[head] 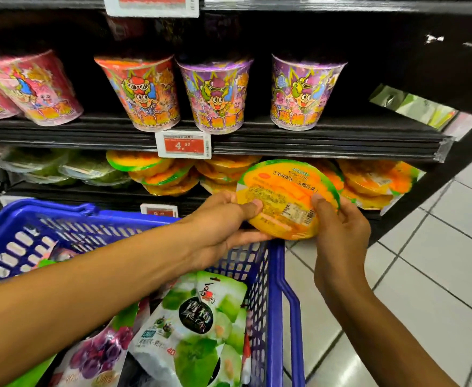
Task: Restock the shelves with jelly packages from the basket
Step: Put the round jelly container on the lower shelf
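Both hands grip 1 mango jelly pack (287, 196), left hand (223, 219) pinching its near edge, right hand (338, 222) holding the other side, right in front of the lower shelf (89, 192) above the blue basket (274, 255). I'd tilt it flat and slide it onto the orange stack (167, 177), label out.

Both hands hold round mango jelly package (287, 196) before lower shelf (117, 195) — left hand (223, 222) grips left edge, right hand (338, 227) right edge. Blue basket (274, 275) near, bagged jelly packs (190, 325) inside — cartoon cups (215, 96) on far upper shelf.
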Tool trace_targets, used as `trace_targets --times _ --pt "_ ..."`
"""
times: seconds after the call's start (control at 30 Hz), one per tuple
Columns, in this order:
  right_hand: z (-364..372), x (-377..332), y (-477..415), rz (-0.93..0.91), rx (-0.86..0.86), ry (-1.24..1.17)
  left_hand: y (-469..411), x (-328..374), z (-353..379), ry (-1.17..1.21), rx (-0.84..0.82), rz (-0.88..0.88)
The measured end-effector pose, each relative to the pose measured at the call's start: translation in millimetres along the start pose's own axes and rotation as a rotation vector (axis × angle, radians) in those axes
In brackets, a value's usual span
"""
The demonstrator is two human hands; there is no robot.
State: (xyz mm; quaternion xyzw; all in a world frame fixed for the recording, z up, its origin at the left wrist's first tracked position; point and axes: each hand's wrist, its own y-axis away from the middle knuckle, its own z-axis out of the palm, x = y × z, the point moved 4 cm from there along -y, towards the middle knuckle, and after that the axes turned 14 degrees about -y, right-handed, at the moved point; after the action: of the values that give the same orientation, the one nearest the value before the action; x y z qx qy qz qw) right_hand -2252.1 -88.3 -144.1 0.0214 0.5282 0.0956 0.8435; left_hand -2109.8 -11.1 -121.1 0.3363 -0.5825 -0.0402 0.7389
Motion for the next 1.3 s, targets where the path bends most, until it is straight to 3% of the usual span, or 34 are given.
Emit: trace_targets --times 0.13,0.4,0.67,0.87,0.97,1.07,1.2,1.3 --pt "-9 -8 -20 -0.013 0.053 0.027 -13 4 22 0.013 -0.043 0.018" --pt "-18 -11 -40 -0.019 0.073 0.029 -39 17 35 -0.074 0.055 0.156" --pt "-15 -10 -48 -0.056 0.01 0.021 -45 21 31 -0.256 -0.079 0.276" --pt "-17 -6 -49 -0.069 0.018 0.046 -46 17 30 -0.347 -0.091 0.327" --pt "-22 -4 -45 -0.1 0.107 0.061 -48 16 23 -0.268 -0.06 0.315" --pt "-22 -9 -33 -0.242 0.196 0.106 -44 13 14 -0.264 -0.009 0.342" --pt "3 -13 -8 -0.323 -0.035 0.15 -30 7 -6 -0.391 0.106 0.437" --pt "33 -8 13 -0.226 -0.365 0.261 -17 -1 -28 -0.609 0.12 0.502"
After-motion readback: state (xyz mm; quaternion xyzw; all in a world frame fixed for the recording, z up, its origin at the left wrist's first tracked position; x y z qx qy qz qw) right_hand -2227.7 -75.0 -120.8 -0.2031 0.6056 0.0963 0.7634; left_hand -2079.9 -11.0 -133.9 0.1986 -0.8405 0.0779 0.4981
